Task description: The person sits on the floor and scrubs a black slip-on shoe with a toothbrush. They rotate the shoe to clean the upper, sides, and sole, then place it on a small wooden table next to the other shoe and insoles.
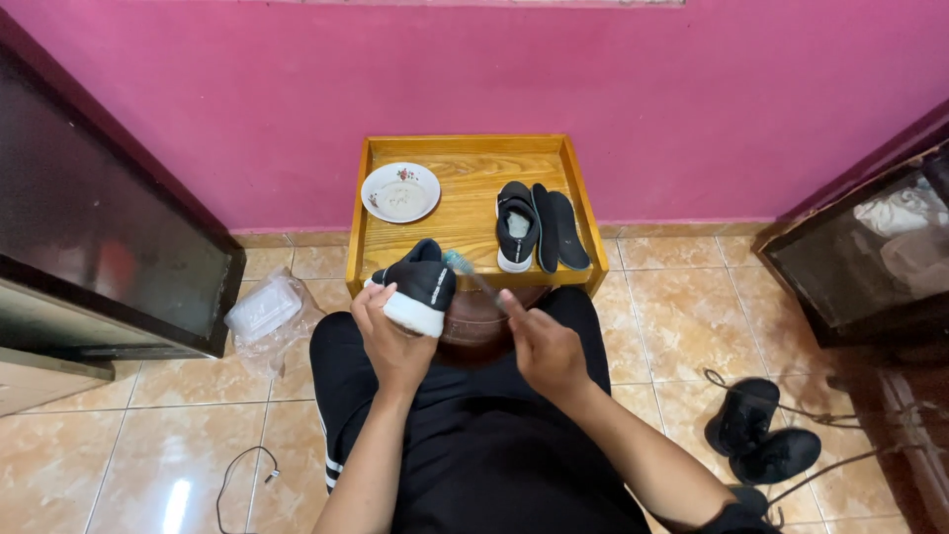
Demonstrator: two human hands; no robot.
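My left hand point(390, 336) grips a black sneaker with a white sole point(420, 287), held up over my lap. My right hand point(542, 346) holds a thin brush with a pale green head point(465, 269), whose tip touches the side of the held sneaker. Ahead stands a low wooden tray table point(470, 156). On it lie a second black sneaker point(517, 227), upright with a white insole showing, and two black insoles point(560, 229) beside it on the right. A white saucer with a flower print point(399, 192) sits at its back left.
A brown round object point(474, 321) rests between my knees under the table's front edge. A clear plastic box in a bag point(265, 314) lies on the tiled floor at left. Another black shoe pair point(761, 435) and cables lie at right. Dark cabinets flank both sides; a pink wall is behind.
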